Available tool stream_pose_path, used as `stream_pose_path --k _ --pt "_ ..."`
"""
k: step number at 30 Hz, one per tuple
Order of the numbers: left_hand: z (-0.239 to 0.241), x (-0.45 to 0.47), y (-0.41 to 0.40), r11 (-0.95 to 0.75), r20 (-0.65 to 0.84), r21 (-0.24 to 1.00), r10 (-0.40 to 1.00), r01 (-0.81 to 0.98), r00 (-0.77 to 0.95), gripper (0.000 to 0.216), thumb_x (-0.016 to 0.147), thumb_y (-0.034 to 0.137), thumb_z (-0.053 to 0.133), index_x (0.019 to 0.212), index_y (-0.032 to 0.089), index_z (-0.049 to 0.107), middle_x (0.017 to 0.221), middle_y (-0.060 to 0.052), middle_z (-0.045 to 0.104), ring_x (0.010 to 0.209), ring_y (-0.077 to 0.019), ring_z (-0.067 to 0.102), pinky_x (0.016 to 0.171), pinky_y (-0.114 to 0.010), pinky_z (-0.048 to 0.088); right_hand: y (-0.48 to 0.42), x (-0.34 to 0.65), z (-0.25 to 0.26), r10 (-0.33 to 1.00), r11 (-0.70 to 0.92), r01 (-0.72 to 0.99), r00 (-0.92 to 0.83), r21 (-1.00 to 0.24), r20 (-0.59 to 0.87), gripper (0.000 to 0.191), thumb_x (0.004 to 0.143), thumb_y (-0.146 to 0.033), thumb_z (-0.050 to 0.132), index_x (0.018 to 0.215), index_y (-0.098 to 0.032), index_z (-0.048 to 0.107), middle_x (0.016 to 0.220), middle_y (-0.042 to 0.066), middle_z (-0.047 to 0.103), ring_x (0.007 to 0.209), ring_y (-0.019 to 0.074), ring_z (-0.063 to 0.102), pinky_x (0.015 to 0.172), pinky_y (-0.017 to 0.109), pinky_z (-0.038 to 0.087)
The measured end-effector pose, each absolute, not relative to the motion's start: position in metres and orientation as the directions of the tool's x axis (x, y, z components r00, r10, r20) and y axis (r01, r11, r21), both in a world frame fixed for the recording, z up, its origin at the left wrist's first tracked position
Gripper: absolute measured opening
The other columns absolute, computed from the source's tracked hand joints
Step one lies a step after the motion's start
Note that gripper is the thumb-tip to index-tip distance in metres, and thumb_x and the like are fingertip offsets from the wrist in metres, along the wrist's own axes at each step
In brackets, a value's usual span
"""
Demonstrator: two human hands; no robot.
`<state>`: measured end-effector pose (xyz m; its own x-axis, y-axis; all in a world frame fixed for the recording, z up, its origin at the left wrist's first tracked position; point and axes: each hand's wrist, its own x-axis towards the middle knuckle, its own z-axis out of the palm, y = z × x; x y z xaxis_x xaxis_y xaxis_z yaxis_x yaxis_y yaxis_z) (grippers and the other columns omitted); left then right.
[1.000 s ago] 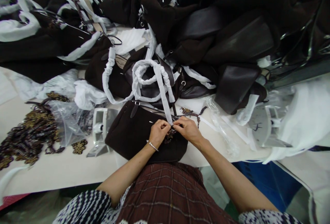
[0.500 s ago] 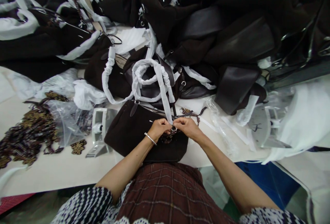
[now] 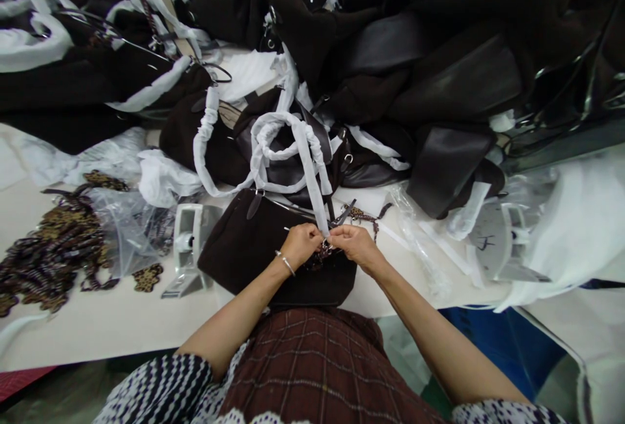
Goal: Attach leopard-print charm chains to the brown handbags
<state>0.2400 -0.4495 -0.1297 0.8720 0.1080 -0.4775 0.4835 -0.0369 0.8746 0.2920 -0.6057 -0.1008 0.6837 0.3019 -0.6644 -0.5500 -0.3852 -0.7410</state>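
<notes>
A dark brown handbag lies on the table against my body. Over its right part, my left hand and my right hand meet with pinched fingertips. Between them is the lower end of a strap wrapped in white paper, whose loops lie on the bags behind. Just under the fingers hangs a dark patterned charm with small metal hardware. My left fingers close at the charm's metal fitting, while my right fingers pinch beside the strap end. Exactly what each fingertip grips is partly hidden.
Dark bags with paper-wrapped straps pile up across the back. Patterned charms heap at the left, near a clear plastic bag. Tape dispensers stand on both sides. White sheeting bulges at the right.
Both hands stay at the strap end and shift only slightly. My left wrist has turned a little, and a dark strap tip behind my right hand now points more upward.
</notes>
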Motion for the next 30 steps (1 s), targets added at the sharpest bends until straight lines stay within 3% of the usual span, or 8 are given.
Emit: stream_pose_path --k 3,9,14,16,20,23,26,30 --pt "-0.126 0.235 -0.455 -0.273 -0.292 0.894 0.249 0.356 0.923 0.015 0.071 0.016 0.065 0.057 0.019 0.061 0.064 -0.001 0.065 0.061 -0.0133 0.060 0.059 -0.023 0.043 -0.606 0.292 -0.098 0.309 -0.366 -0.564 0.677 -0.740 -0.668 0.035 0.060 -0.038 0.076 0.084 -0.013 0.068 0.060 0.000 0.063 0.041 0.0053 0.041 0.037 0.019 0.024" --pt "-0.133 0.225 -0.462 -0.116 -0.463 0.859 0.241 0.499 0.853 0.014 0.077 0.029 0.061 0.068 0.019 0.065 0.061 0.000 0.066 0.056 -0.0151 0.063 0.055 -0.023 0.043 -0.611 0.291 -0.105 0.304 -0.384 -0.511 0.716 -0.769 -0.628 0.030 0.060 -0.037 0.076 0.078 -0.015 0.068 0.060 0.000 0.064 0.048 0.0097 0.051 0.042 0.020 0.035" --pt "-0.126 0.226 -0.460 -0.310 -0.289 0.872 0.297 0.378 0.910 0.012 0.074 0.025 0.064 0.064 0.019 0.065 0.062 0.000 0.066 0.056 -0.0127 0.059 0.056 -0.022 0.040 -0.613 0.291 -0.111 0.335 -0.387 -0.445 0.748 -0.807 -0.573 0.026 0.061 -0.035 0.076 0.077 -0.016 0.069 0.062 0.000 0.066 0.056 0.0124 0.059 0.055 0.023 0.043" --pt "-0.125 0.228 -0.460 -0.265 -0.312 0.881 0.296 0.391 0.903 0.011 0.072 0.024 0.065 0.062 0.019 0.064 0.061 0.000 0.066 0.055 -0.0125 0.058 0.055 -0.022 0.040 -0.613 0.292 -0.108 0.344 -0.379 -0.454 0.740 -0.807 -0.578 0.029 0.061 -0.037 0.077 0.079 -0.016 0.069 0.062 0.000 0.066 0.056 0.0126 0.059 0.055 0.024 0.044" --pt "-0.126 0.230 -0.462 0.011 -0.496 0.863 0.212 0.506 0.842 0.015 0.072 0.029 0.066 0.064 0.017 0.062 0.058 0.000 0.064 0.054 -0.0141 0.061 0.053 -0.022 0.045 -0.612 0.295 -0.101 0.357 -0.408 -0.442 0.728 -0.799 -0.585 0.032 0.065 -0.045 0.075 0.076 -0.016 0.069 0.058 -0.001 0.063 0.051 0.0106 0.054 0.048 0.022 0.038" --pt "-0.126 0.228 -0.463 0.155 -0.528 0.847 0.135 0.508 0.839 0.012 0.072 0.026 0.067 0.068 0.016 0.063 0.062 -0.001 0.065 0.058 -0.0135 0.062 0.057 -0.023 0.048 -0.612 0.298 -0.098 0.348 -0.430 -0.458 0.711 -0.778 -0.611 0.032 0.067 -0.047 0.073 0.073 -0.016 0.069 0.055 -0.001 0.061 0.045 0.0085 0.047 0.041 0.020 0.031" --pt "-0.130 0.225 -0.462 0.164 -0.499 0.862 0.109 0.480 0.860 0.008 0.069 0.021 0.068 0.072 0.015 0.064 0.066 -0.001 0.067 0.059 -0.0118 0.061 0.058 -0.021 0.046 -0.612 0.298 -0.098 0.340 -0.418 -0.482 0.703 -0.770 -0.625 0.033 0.066 -0.047 0.074 0.072 -0.015 0.068 0.055 -0.001 0.061 0.044 0.0078 0.044 0.040 0.020 0.028" --pt "-0.139 0.224 -0.461 0.134 -0.519 0.853 0.134 0.504 0.844 0.009 0.072 0.022 0.064 0.068 0.015 0.060 0.063 0.000 0.063 0.056 -0.0113 0.058 0.055 -0.021 0.043 -0.612 0.297 -0.099 0.368 -0.435 -0.441 0.709 -0.785 -0.602 0.028 0.070 -0.044 0.070 0.070 -0.016 0.069 0.057 0.000 0.063 0.048 0.0097 0.049 0.045 0.022 0.034"
